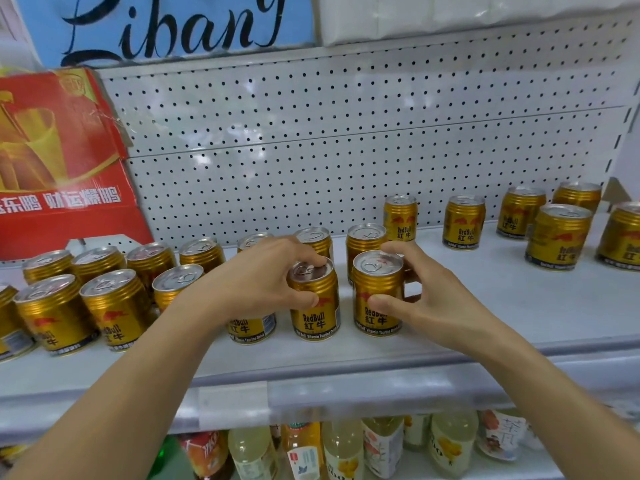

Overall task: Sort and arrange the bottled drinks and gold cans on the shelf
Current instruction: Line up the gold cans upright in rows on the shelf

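White shelf (485,306), left hand (263,275) gripping gold can (317,320), right hand (412,299) gripping another (377,282)

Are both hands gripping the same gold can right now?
No, the left hand grips one gold ribbed metal can, and the right hand grips the neighbouring gold can.

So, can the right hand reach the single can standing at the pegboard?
Probably yes. The right hand grips a front can; the can by the pegboard stands just behind, with open shelf beside.
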Demonstrator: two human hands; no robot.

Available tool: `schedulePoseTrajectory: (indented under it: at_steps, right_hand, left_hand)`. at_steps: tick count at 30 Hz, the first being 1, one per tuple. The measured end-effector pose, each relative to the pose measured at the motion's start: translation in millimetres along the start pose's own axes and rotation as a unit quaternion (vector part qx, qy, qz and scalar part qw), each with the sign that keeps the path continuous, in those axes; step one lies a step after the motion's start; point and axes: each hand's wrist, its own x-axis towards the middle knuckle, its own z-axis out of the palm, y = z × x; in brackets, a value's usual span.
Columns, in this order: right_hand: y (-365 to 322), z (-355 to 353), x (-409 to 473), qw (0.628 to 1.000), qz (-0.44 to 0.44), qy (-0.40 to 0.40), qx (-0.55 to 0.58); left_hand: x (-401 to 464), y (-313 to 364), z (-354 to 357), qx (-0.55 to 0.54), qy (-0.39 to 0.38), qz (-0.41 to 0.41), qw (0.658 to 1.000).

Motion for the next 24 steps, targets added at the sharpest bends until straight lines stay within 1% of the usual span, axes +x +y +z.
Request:
schedulePoseTrajectory:
  at_steps: [3, 5, 7, 9, 10, 12, 14, 17, 21, 24]
  right_hand:
    - [0.6, -5.3, 0.3, 1.0, -0.008, -0.026, 0.008]
    - [-0.4, -18.6, 5.0, 0.999, -0.015, -0.022, 0.027]
    - [5.3, -37.9, 17.5, 0.999, -0.026, 0.024, 0.035]
    - [18.4, -60.7, 36.5, 0.996, -0.035, 0.086, 0.007]
    - [25.8, -72.5, 47.3, 0.993, -0.036, 0.108, -0.019]
    - [40.2, -95.3, 69.8, 0.99, -0.022, 0.12, -0.078]
    - [54.3, -115.6, 91.5, 0.985, 0.012, 0.103, -0.14]
    - [74.3, -137.2, 119.5, 0.977, 0.05, 0.049, -0.202]
    - [90.1, -150.9, 142.6, 0.969, 0.096, -0.05, -0.221]
    - [93.7, -154.8, 150.2, 0.965, 0.105, -0.093, -0.224]
  left_hand:
    - [1.9, 8.2, 0.7, 0.018, -0.006, -0.004, 1.0]
    - [7.9, 19.3, -2.6, -0.007, 0.018, -0.005, 1.0]
    - [21.6, 30.7, -8.9, -0.035, 0.067, -0.004, 0.997]
    - [43.8, 40.6, -14.8, -0.05, 0.098, 0.003, 0.994]
    - [58.3, 44.8, -16.4, -0.056, 0.1, 0.009, 0.993]
    - [93.1, 52.3, -16.4, -0.087, 0.081, 0.012, 0.993]
    - [130.7, 59.0, -12.7, -0.11, 0.044, 0.002, 0.993]
    - [185.5, 67.5, -3.0, -0.08, -0.004, -0.009, 0.997]
    - [242.4, 75.1, 14.2, -0.081, -0.059, -0.06, 0.993]
    - [267.3, 78.2, 26.6, -0.057, -0.083, -0.086, 0.991]
